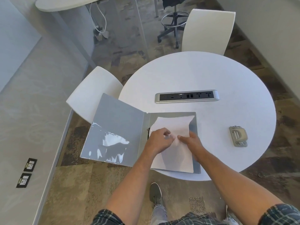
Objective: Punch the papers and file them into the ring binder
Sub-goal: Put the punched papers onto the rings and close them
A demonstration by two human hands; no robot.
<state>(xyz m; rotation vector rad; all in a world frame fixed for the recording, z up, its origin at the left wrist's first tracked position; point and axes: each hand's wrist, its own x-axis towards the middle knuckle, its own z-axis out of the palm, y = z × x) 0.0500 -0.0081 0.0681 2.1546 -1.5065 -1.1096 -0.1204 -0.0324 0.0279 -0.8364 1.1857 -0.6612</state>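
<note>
A grey ring binder (120,127) lies open at the near left edge of the round white table (203,75), its left cover hanging past the rim. White papers (173,153) rest on the binder's right half, their far end curled upward. My left hand (159,140) and my right hand (190,141) meet over the sheets near the spine, fingers pinching the paper. The rings are mostly hidden under my left hand. A grey hole punch (238,136) sits on the table to the right, apart from both hands.
A silver power and data strip (186,96) is set into the table's middle. White chairs stand at the left (94,96) and far side (209,30). A black stool (173,23) is farther back. My shoe (155,192) shows on the carpet below.
</note>
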